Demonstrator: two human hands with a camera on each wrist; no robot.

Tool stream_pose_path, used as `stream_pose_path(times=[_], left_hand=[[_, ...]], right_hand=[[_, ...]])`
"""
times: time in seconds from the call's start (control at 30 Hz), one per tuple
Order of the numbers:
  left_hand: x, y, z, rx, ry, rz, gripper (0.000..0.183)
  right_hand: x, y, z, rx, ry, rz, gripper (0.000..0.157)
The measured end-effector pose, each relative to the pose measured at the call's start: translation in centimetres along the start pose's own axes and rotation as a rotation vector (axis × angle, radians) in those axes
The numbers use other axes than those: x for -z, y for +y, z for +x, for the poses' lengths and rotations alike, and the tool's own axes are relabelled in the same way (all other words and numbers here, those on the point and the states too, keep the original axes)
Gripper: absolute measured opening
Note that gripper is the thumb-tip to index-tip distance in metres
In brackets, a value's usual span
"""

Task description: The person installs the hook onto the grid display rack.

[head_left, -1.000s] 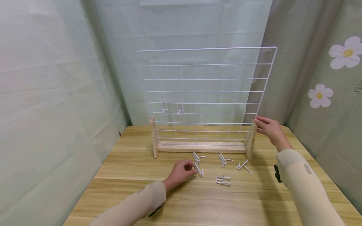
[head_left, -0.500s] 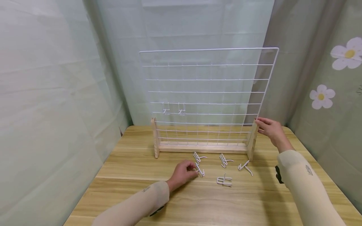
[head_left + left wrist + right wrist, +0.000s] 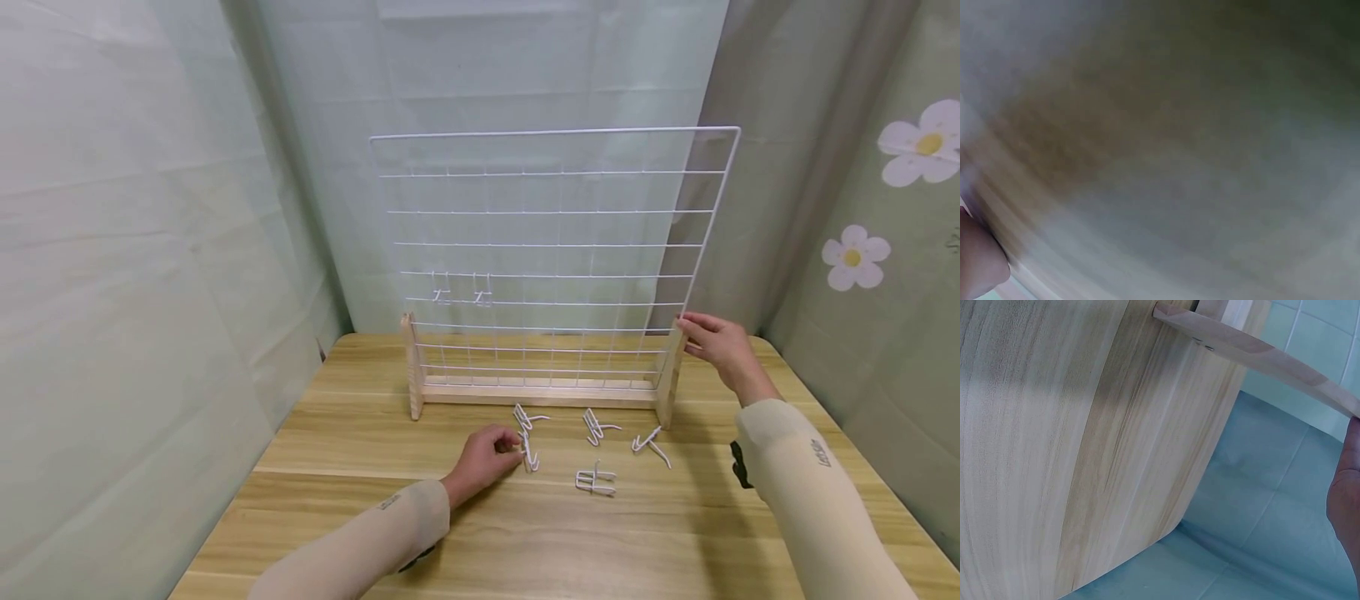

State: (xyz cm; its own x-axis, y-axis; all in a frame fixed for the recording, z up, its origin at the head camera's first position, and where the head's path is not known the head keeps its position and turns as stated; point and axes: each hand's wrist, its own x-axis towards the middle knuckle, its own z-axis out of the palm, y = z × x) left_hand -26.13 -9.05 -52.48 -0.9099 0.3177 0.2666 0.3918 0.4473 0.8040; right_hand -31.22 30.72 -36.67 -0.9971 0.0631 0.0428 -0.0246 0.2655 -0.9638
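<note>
In the head view a white wire grid panel (image 3: 555, 244) stands upright in a wooden base (image 3: 540, 390). My right hand (image 3: 720, 343) grips the top of the base's right wooden upright (image 3: 670, 379), thumb at its near side. That upright also crosses the top of the right wrist view. Low over the table, my left hand (image 3: 486, 457) pinches a white wire hook (image 3: 530, 457) at its left side; the fingertips partly cover it. Two similar hooks (image 3: 482, 292) hang on the left part of the grid. The left wrist view is mostly blur.
Several loose white hooks lie on the wooden table (image 3: 360, 450) in front of the base: one hook (image 3: 528, 417) just behind the pinched one, another hook (image 3: 596, 479) nearer me, others to the right. Pale green cloth (image 3: 150, 250) hangs on the sides and back.
The hook at my left fingertips has turned to a steeper angle, and the left hand has shifted slightly. My right hand stays on the upright; the grid stands as before.
</note>
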Motion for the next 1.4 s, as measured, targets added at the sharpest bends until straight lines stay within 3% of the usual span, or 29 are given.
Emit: stream_pose_path(times=[0.47,0.97,1.4], left_hand=[[-0.12,0.06,0.18,-0.020,-0.027,0.017,0.012],[-0.09,0.25,0.20,-0.040,-0.034,0.109,0.008],[0.11,0.40,0.00,-0.008,-0.041,0.066,0.005]], right_hand=[[0.18,0.04,0.10,-0.002,0.001,-0.002,0.065],[0.11,0.18,0.16,-0.003,0.001,0.002,0.065],[0.07,0.24,0.16,0.008,0.006,-0.028,0.065]])
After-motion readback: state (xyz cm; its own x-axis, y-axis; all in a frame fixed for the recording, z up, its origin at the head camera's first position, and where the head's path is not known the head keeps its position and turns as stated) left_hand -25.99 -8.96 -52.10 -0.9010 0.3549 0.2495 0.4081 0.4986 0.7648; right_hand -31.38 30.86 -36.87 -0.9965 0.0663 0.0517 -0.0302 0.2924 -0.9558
